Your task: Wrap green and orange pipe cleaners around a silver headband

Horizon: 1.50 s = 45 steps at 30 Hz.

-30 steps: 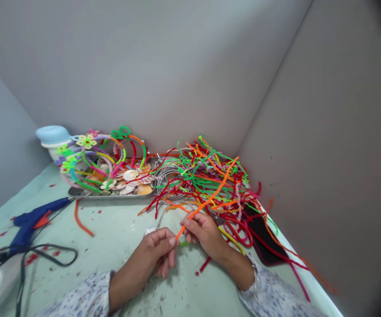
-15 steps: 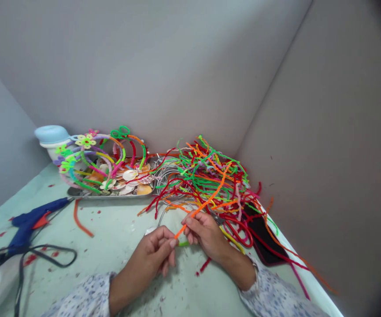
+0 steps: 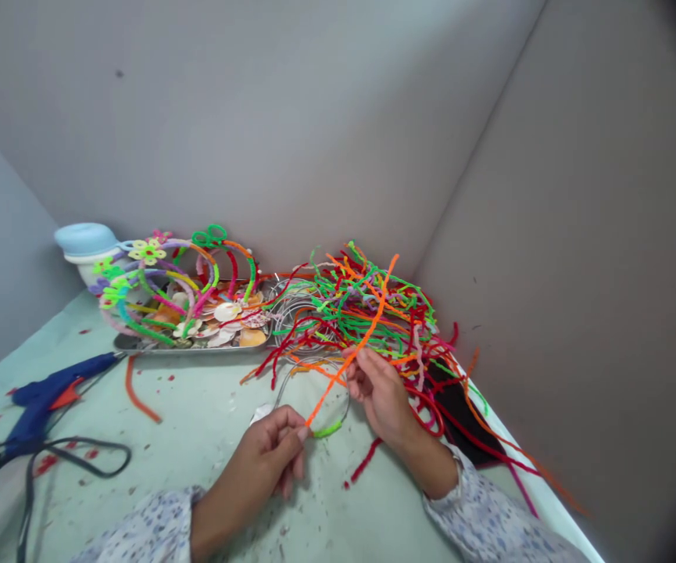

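My left hand (image 3: 261, 461) is closed in a pinch at the lower end of an orange pipe cleaner (image 3: 333, 381). At the same fingertips is a thin wire hoop (image 3: 282, 385), partly hidden by the hand, with a short light-green wrapped stretch (image 3: 328, 430) beside them. Higher up the orange pipe cleaner, my right hand (image 3: 383, 399) has its thumb and fingers closed around it. The pipe cleaner's free end rises past the right hand, over the loose pile behind.
Behind the hands lie a tangled pile of coloured pipe cleaners (image 3: 366, 313) and several wire rings (image 3: 296, 309). A metal tray (image 3: 197, 351) holds shells and decorated headbands (image 3: 188, 250). To the left are a blue glue gun (image 3: 36, 410) with its cord and a blue-lidded container (image 3: 87, 238). A dark phone-like slab (image 3: 460, 422) lies right.
My right hand has slid up and right along the orange pipe cleaner, farther from my left hand. More of the strand and the green-wrapped part of the hoop now show between them.
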Available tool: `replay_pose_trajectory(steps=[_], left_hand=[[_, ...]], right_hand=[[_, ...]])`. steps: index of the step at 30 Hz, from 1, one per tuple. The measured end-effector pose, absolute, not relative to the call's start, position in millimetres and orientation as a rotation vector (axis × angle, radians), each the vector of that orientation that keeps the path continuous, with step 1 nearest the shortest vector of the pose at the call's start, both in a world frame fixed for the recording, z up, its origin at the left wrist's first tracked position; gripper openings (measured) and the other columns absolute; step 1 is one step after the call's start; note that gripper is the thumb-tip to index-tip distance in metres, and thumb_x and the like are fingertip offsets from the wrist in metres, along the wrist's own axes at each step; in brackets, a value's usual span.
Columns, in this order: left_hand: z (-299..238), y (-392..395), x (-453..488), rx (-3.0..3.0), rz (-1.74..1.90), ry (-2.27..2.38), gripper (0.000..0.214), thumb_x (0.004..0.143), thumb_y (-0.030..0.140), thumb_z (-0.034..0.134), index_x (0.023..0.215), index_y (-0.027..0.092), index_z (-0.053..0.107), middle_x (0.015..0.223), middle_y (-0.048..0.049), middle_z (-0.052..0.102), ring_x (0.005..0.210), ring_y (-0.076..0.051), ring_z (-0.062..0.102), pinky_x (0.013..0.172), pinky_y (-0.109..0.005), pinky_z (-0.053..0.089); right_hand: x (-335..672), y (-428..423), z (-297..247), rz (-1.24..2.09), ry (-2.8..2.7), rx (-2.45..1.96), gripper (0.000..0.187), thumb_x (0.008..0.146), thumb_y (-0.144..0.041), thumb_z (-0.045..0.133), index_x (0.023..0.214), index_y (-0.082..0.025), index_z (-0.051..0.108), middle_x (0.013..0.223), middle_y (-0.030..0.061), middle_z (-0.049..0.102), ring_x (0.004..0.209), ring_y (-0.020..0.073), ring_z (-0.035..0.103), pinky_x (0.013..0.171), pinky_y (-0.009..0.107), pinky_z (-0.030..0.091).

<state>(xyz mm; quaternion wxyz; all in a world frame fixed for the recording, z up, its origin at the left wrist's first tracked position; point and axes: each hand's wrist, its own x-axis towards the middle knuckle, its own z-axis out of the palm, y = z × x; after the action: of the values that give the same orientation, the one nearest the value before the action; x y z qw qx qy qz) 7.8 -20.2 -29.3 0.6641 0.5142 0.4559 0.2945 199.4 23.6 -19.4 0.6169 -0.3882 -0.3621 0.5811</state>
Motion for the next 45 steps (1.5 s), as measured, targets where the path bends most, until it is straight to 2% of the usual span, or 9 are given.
replay_pose_trajectory(steps=[5, 11, 19, 25, 32, 40, 45], left_hand=[[-28, -21, 8, 1.179, 0.624, 1.044, 0.032, 0.085, 0.05, 0.054, 0.081, 0.019, 0.05, 0.047, 0.0061, 0.056, 0.03, -0.005, 0.039, 0.034, -0.015, 0.023], [-25, -24, 9, 1.271, 0.635, 1.052, 0.033, 0.085, 0.05, 0.055, 0.079, 0.018, 0.051, 0.049, 0.0061, 0.055, 0.034, -0.005, 0.039, 0.037, -0.015, 0.029], [-30, -17, 9, 1.182, 0.605, 1.049, 0.033, 0.082, 0.051, 0.056, 0.077, 0.019, 0.048, 0.046, 0.0067, 0.056, 0.028, -0.005, 0.038, 0.032, -0.014, 0.024], [-31, -19, 9, 1.219, 0.552, 1.069, 0.031, 0.085, 0.049, 0.053, 0.08, 0.019, 0.049, 0.047, 0.0055, 0.057, 0.028, -0.005, 0.038, 0.031, -0.014, 0.021], [-26, -18, 10, 1.263, 0.565, 1.033, 0.035, 0.086, 0.052, 0.053, 0.079, 0.018, 0.049, 0.049, 0.0054, 0.057, 0.031, -0.005, 0.038, 0.034, -0.015, 0.026], [-29, -17, 10, 1.144, 0.629, 0.966, 0.035, 0.084, 0.053, 0.055, 0.08, 0.018, 0.048, 0.052, 0.0046, 0.06, 0.031, -0.005, 0.043, 0.034, -0.015, 0.024], [-30, -15, 9, 1.116, 0.619, 0.961, 0.034, 0.084, 0.051, 0.057, 0.082, 0.017, 0.05, 0.054, 0.0034, 0.062, 0.032, -0.005, 0.045, 0.035, -0.015, 0.024]], right_hand=[[206, 29, -16, 1.218, -0.742, -0.919, 0.029, 0.076, -0.045, 0.07, 0.077, -0.017, 0.064, 0.058, -0.0043, 0.054, 0.042, 0.0053, 0.043, 0.038, 0.018, 0.028], [206, 29, -19, 1.159, -0.724, -0.938, 0.028, 0.076, -0.044, 0.071, 0.073, -0.018, 0.06, 0.055, -0.0056, 0.052, 0.043, 0.0053, 0.041, 0.04, 0.018, 0.028], [210, 34, -14, 1.167, -0.709, -0.934, 0.027, 0.073, -0.042, 0.072, 0.076, -0.019, 0.058, 0.057, -0.006, 0.05, 0.043, 0.0066, 0.041, 0.04, 0.02, 0.029], [221, 39, -12, 1.072, -0.678, -0.93, 0.025, 0.074, -0.04, 0.07, 0.075, -0.02, 0.056, 0.058, -0.0069, 0.048, 0.042, 0.0055, 0.037, 0.037, 0.019, 0.025], [223, 38, -5, 1.035, -0.671, -0.937, 0.026, 0.076, -0.038, 0.07, 0.069, -0.021, 0.051, 0.056, -0.0075, 0.048, 0.042, 0.0055, 0.038, 0.038, 0.02, 0.025], [227, 44, -7, 1.06, -0.674, -0.937, 0.026, 0.074, -0.044, 0.07, 0.077, -0.021, 0.056, 0.06, -0.0074, 0.049, 0.041, 0.005, 0.039, 0.037, 0.019, 0.026], [219, 38, -11, 1.213, -0.779, -0.942, 0.027, 0.076, -0.045, 0.07, 0.08, -0.019, 0.063, 0.057, -0.0055, 0.05, 0.043, 0.0062, 0.041, 0.04, 0.02, 0.029]])
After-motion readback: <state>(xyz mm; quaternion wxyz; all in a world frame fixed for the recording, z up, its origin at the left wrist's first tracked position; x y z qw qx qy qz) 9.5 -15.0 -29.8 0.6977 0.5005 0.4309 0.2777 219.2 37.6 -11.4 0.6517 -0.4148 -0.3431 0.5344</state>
